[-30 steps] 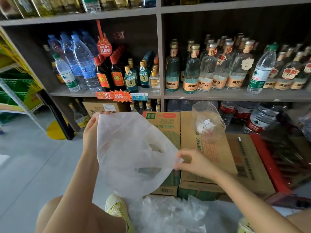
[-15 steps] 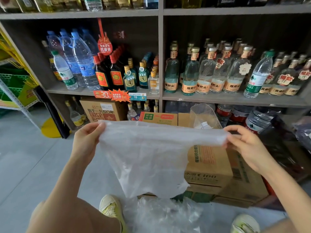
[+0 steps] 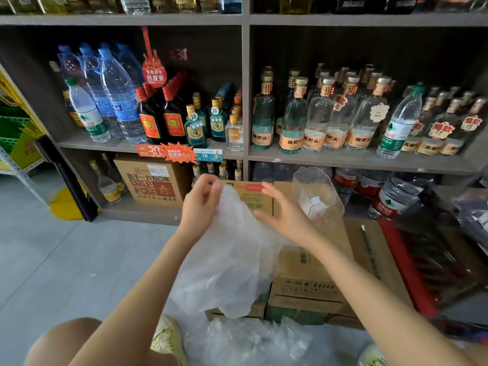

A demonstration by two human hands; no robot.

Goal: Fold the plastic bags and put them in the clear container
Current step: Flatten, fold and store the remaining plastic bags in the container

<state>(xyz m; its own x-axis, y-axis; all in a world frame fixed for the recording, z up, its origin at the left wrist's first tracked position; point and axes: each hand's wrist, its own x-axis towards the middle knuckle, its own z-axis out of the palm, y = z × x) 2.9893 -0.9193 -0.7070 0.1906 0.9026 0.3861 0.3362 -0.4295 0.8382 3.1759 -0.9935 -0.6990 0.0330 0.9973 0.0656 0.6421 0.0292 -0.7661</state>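
Head view: left hand [image 3: 202, 204] pinches the top of a thin, crinkled, translucent plastic bag [image 3: 229, 260], fingers curled. Right hand [image 3: 285, 215] is close beside it, fingers nearly straight against the bag; grip unclear. Bag hangs before cardboard boxes [image 3: 311, 286]. Ribbed clear container [image 3: 317, 191] stands on them. Shelf tag [image 3: 151, 151] reads "30".

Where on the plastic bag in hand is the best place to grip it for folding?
At its top edge, from above: the left hand pinches the plastic bag there, and the rest hangs limp below. The right hand, now flat-fingered, could take the same edge from the right.
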